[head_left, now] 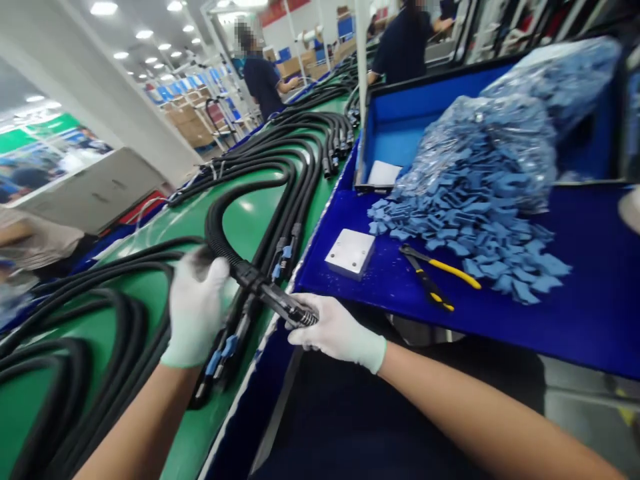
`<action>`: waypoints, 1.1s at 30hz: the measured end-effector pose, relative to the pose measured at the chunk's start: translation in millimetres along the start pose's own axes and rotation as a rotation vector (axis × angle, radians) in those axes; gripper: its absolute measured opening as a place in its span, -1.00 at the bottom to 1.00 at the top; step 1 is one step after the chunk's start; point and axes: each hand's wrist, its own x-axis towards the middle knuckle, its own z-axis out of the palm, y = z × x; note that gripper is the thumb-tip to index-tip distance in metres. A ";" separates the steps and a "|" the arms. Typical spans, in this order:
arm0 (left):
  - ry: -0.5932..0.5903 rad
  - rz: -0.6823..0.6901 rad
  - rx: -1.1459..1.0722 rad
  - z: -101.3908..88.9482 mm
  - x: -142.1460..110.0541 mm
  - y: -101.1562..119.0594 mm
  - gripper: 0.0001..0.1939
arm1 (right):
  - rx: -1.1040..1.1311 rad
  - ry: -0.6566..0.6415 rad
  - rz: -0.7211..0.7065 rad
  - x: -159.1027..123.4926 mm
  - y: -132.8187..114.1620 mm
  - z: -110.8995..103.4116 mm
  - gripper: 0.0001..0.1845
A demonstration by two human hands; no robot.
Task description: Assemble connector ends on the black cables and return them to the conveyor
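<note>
My right hand (335,330), in a white glove, is closed round the black plastic end fitting of a ribbed black hose (220,230). A coiled spring (307,318) shows at the fitting's tip, beside my fingers. The hose end is tilted above the edge of the green conveyor, its length curving back over the belt. Close beside the hose is my gloved left hand (195,310), thumb up; its fingers are smeared by motion, so I cannot tell whether they grip it. Beneath lie more hose ends with light blue clips (230,347).
Right of the conveyor (245,208), a blue worktop (500,333) holds a metal block (351,252), yellow-and-black pliers (435,273) and a heap of blue clips (475,207) spilling from a plastic bag. Several black hoses (115,313) lie along the belt. Co-workers (263,80) stand farther up.
</note>
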 end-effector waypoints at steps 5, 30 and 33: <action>-0.689 0.523 0.461 17.6 -17.1 -12.8 -0.57 | -0.438 -0.018 -0.036 -56.7 -53.1 -42.1 -0.60; -0.601 -0.072 0.268 154.9 -1.7 43.3 -0.56 | -0.915 0.337 -0.423 -87.7 -92.2 -98.6 -0.39; -0.603 -0.011 0.263 156.5 -1.4 37.0 -0.60 | -0.976 0.352 -0.506 -82.3 -87.4 -94.4 -0.30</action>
